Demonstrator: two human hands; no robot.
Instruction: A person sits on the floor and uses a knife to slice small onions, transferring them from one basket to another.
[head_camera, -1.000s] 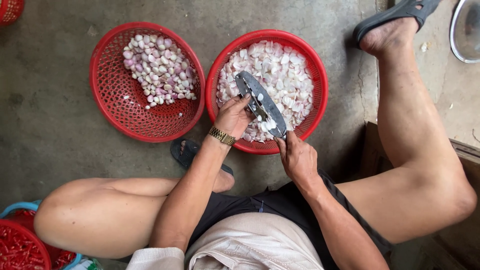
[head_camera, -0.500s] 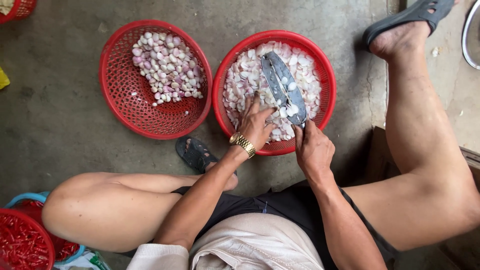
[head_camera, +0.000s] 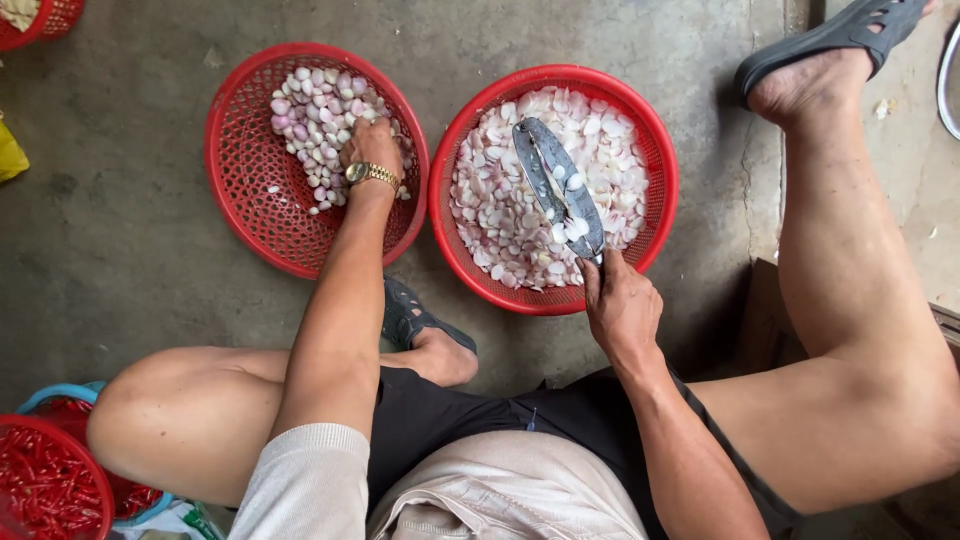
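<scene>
Two red baskets (head_camera: 232, 205) (one knife (head_camera: 560, 187)); seemingly both hands busy

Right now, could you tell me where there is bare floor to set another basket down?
The widest bare concrete lies left of the left basket, below the yellow scrap. A narrower strip runs above both baskets. It is crowded between the left basket and the right basket, which nearly touch, and below them by the sandalled foot.

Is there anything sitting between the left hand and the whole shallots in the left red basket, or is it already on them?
Nothing visible stands between them. The left hand lies directly on the pile of whole shallots inside the left red basket. The right hand holds the knife over the other basket, apart from them.
</scene>
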